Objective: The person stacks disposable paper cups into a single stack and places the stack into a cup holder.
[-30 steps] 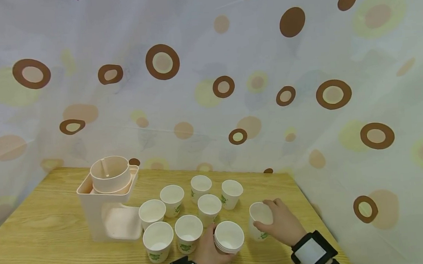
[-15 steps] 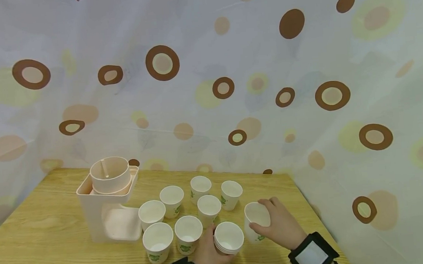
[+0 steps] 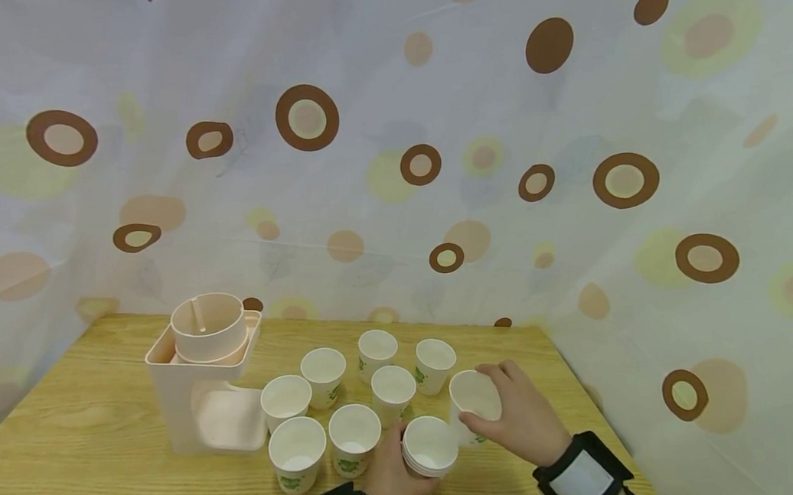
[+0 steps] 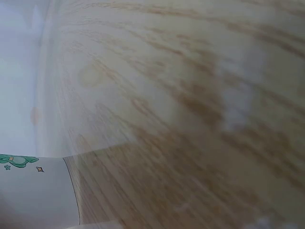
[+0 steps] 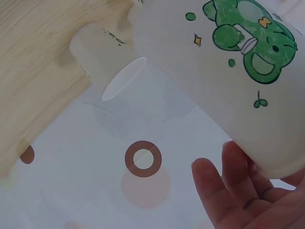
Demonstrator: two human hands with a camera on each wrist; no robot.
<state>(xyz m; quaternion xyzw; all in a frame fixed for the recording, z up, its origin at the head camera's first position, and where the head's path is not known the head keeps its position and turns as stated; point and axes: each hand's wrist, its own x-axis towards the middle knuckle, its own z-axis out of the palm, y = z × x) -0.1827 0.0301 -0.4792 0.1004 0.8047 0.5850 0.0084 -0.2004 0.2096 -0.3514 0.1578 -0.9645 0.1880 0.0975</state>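
Note:
In the head view, my left hand [image 3: 393, 479] grips a short stack of white paper cups [image 3: 429, 446], nested with several rims showing. Just right of the stack, my right hand [image 3: 525, 422] holds another white paper cup [image 3: 474, 397] near its rim, thumb in front and fingers behind. A green cartoon bear is printed on that cup's side [image 5: 224, 95], seen large in the right wrist view with the fingers [image 5: 236, 162] at its rim. The left wrist view catches only part of a printed cup [image 4: 38, 191], and the left hand is out of it.
Several single paper cups, among them a front one [image 3: 297, 450] and a back one [image 3: 377, 348], stand upright left of and behind the stack. A cream plastic appliance [image 3: 180, 416] with a round top stands at left on the wooden table [image 3: 72, 454]. A dotted curtain [image 3: 366, 203] hangs behind.
My right hand has moved left and slightly up with its cup, closing the gap to the stack. My left hand and the stack stay in place.

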